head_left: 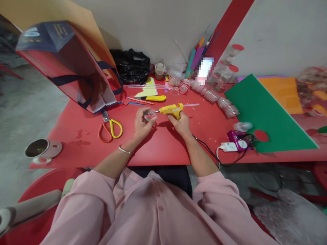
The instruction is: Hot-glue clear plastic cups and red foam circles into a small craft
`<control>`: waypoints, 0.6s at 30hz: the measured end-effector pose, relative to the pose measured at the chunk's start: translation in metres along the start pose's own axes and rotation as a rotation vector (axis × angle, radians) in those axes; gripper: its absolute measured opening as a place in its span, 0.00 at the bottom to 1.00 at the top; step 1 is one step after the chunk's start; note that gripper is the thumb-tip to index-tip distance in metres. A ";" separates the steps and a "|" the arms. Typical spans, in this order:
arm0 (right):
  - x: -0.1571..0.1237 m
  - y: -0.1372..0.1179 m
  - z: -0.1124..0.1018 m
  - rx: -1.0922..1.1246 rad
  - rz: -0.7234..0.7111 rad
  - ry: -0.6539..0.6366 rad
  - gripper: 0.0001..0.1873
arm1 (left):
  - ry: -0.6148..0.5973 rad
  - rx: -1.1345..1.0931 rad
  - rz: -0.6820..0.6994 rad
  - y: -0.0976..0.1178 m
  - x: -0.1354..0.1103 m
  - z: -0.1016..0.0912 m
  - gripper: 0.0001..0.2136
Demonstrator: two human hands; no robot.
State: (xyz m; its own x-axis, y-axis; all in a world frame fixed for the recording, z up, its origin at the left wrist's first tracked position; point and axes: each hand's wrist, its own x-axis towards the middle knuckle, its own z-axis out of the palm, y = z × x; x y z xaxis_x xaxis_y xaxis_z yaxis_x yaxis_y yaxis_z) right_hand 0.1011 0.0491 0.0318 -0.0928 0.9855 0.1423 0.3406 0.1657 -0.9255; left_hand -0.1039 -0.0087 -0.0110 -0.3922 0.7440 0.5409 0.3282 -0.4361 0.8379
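Observation:
My right hand (182,123) is closed round the grip of a yellow glue gun (170,109), whose nozzle points left. My left hand (142,124) pinches a small clear plastic piece (149,114) right at the nozzle tip. A clear glue stick (191,105) sticks out of the gun's back. Both hands rest over the red table (163,149). A black cord (204,146) runs from the gun toward the right.
Scissors with yellow and orange handles (110,128) lie left of my hands. A yellow utility knife (153,98), a red bag (74,68), rows of clear plastic lids (217,98), a green sheet (265,115) and a white plug adapter (229,147) surround them. A metal cup (38,148) stands at the left edge.

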 end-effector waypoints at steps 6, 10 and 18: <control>0.003 0.007 0.001 -0.011 0.006 0.013 0.27 | 0.011 -0.051 -0.006 -0.003 -0.001 0.001 0.26; 0.004 0.007 0.001 -0.011 0.016 0.015 0.28 | 0.013 -0.066 0.013 -0.004 -0.002 0.001 0.26; 0.006 0.013 0.001 -0.039 0.008 0.027 0.28 | -0.012 0.030 0.063 0.002 0.001 -0.002 0.23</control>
State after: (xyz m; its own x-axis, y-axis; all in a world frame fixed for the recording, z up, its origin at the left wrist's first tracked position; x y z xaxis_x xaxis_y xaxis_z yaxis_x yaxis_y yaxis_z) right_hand 0.1040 0.0572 0.0204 -0.0645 0.9873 0.1454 0.3774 0.1590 -0.9123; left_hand -0.1052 -0.0104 -0.0085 -0.3596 0.7216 0.5916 0.3777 -0.4672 0.7994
